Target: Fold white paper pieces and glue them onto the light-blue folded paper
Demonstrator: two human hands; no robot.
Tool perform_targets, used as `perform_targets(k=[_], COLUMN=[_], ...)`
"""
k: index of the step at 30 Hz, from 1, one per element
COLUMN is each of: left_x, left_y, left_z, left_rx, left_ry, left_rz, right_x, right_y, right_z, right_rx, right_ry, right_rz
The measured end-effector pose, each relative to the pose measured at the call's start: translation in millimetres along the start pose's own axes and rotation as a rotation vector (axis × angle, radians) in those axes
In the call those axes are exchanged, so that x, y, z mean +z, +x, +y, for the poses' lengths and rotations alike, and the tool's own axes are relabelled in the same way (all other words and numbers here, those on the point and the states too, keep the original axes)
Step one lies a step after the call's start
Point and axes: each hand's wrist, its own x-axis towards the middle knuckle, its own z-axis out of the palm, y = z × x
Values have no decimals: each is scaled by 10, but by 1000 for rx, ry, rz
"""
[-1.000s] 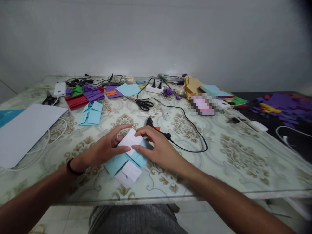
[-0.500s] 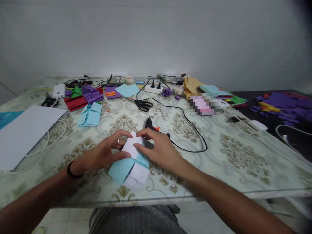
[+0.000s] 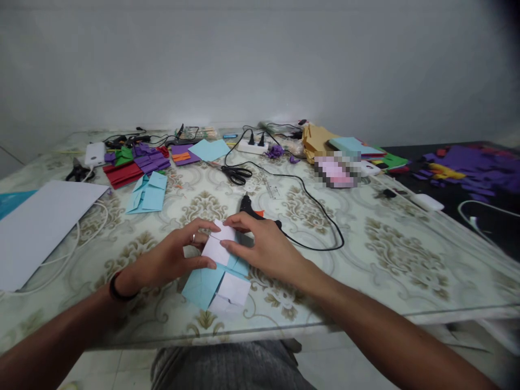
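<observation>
Paper in the head view: lying at the lower centre of the frame, right between the left hand and the right hand, touching both and so being no nearer to one than to the other. Running roughly from top to bottom of the frame along what seems the longer axis, though hiding too much at the upper end for a sure reading.

Gripping from the left with thumb and forefinger along the white upper part; pinching from the right with the thumb on the white face and the forefinger at the top corner. Clamping on the same paper from opposite sides, not clasping each other, but being close together at the forefingers.

Looking light blue and white, plain and creased; showing a thin slit across the white upper part, a blue flap at lower left, more blue under the right thumb, and a white flap with a slightly lifted edge at lower right. Seeming several layers thick.

Just above the right hand, partly hiding behind it: a black glue gun. Lying farther up, near the centre: scissors. Resting left of centre on the patterned table: a blue folded piece.
</observation>
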Motion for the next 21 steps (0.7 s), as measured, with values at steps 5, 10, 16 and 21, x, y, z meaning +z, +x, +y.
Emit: perform_targets(k=[5, 10, 16, 21], left_x=[-24, -4, 37, 26], left_y=[-8, -26, -19, 3], left_z=[33, -4, -25, 47], left_rx=[37, 89, 124, 160], left_ry=[42, 194, 306, 381], left_rz=[9, 78, 96, 84], right_x=[-17, -22, -27, -32], right_y=[-14, -15, -7, -6], right_z=[-29, -44, -34, -17], right_rx=[-28, -23, 0, 8], right_ry=[-47, -1, 51, 60], right_rz=[13, 22, 46, 72])
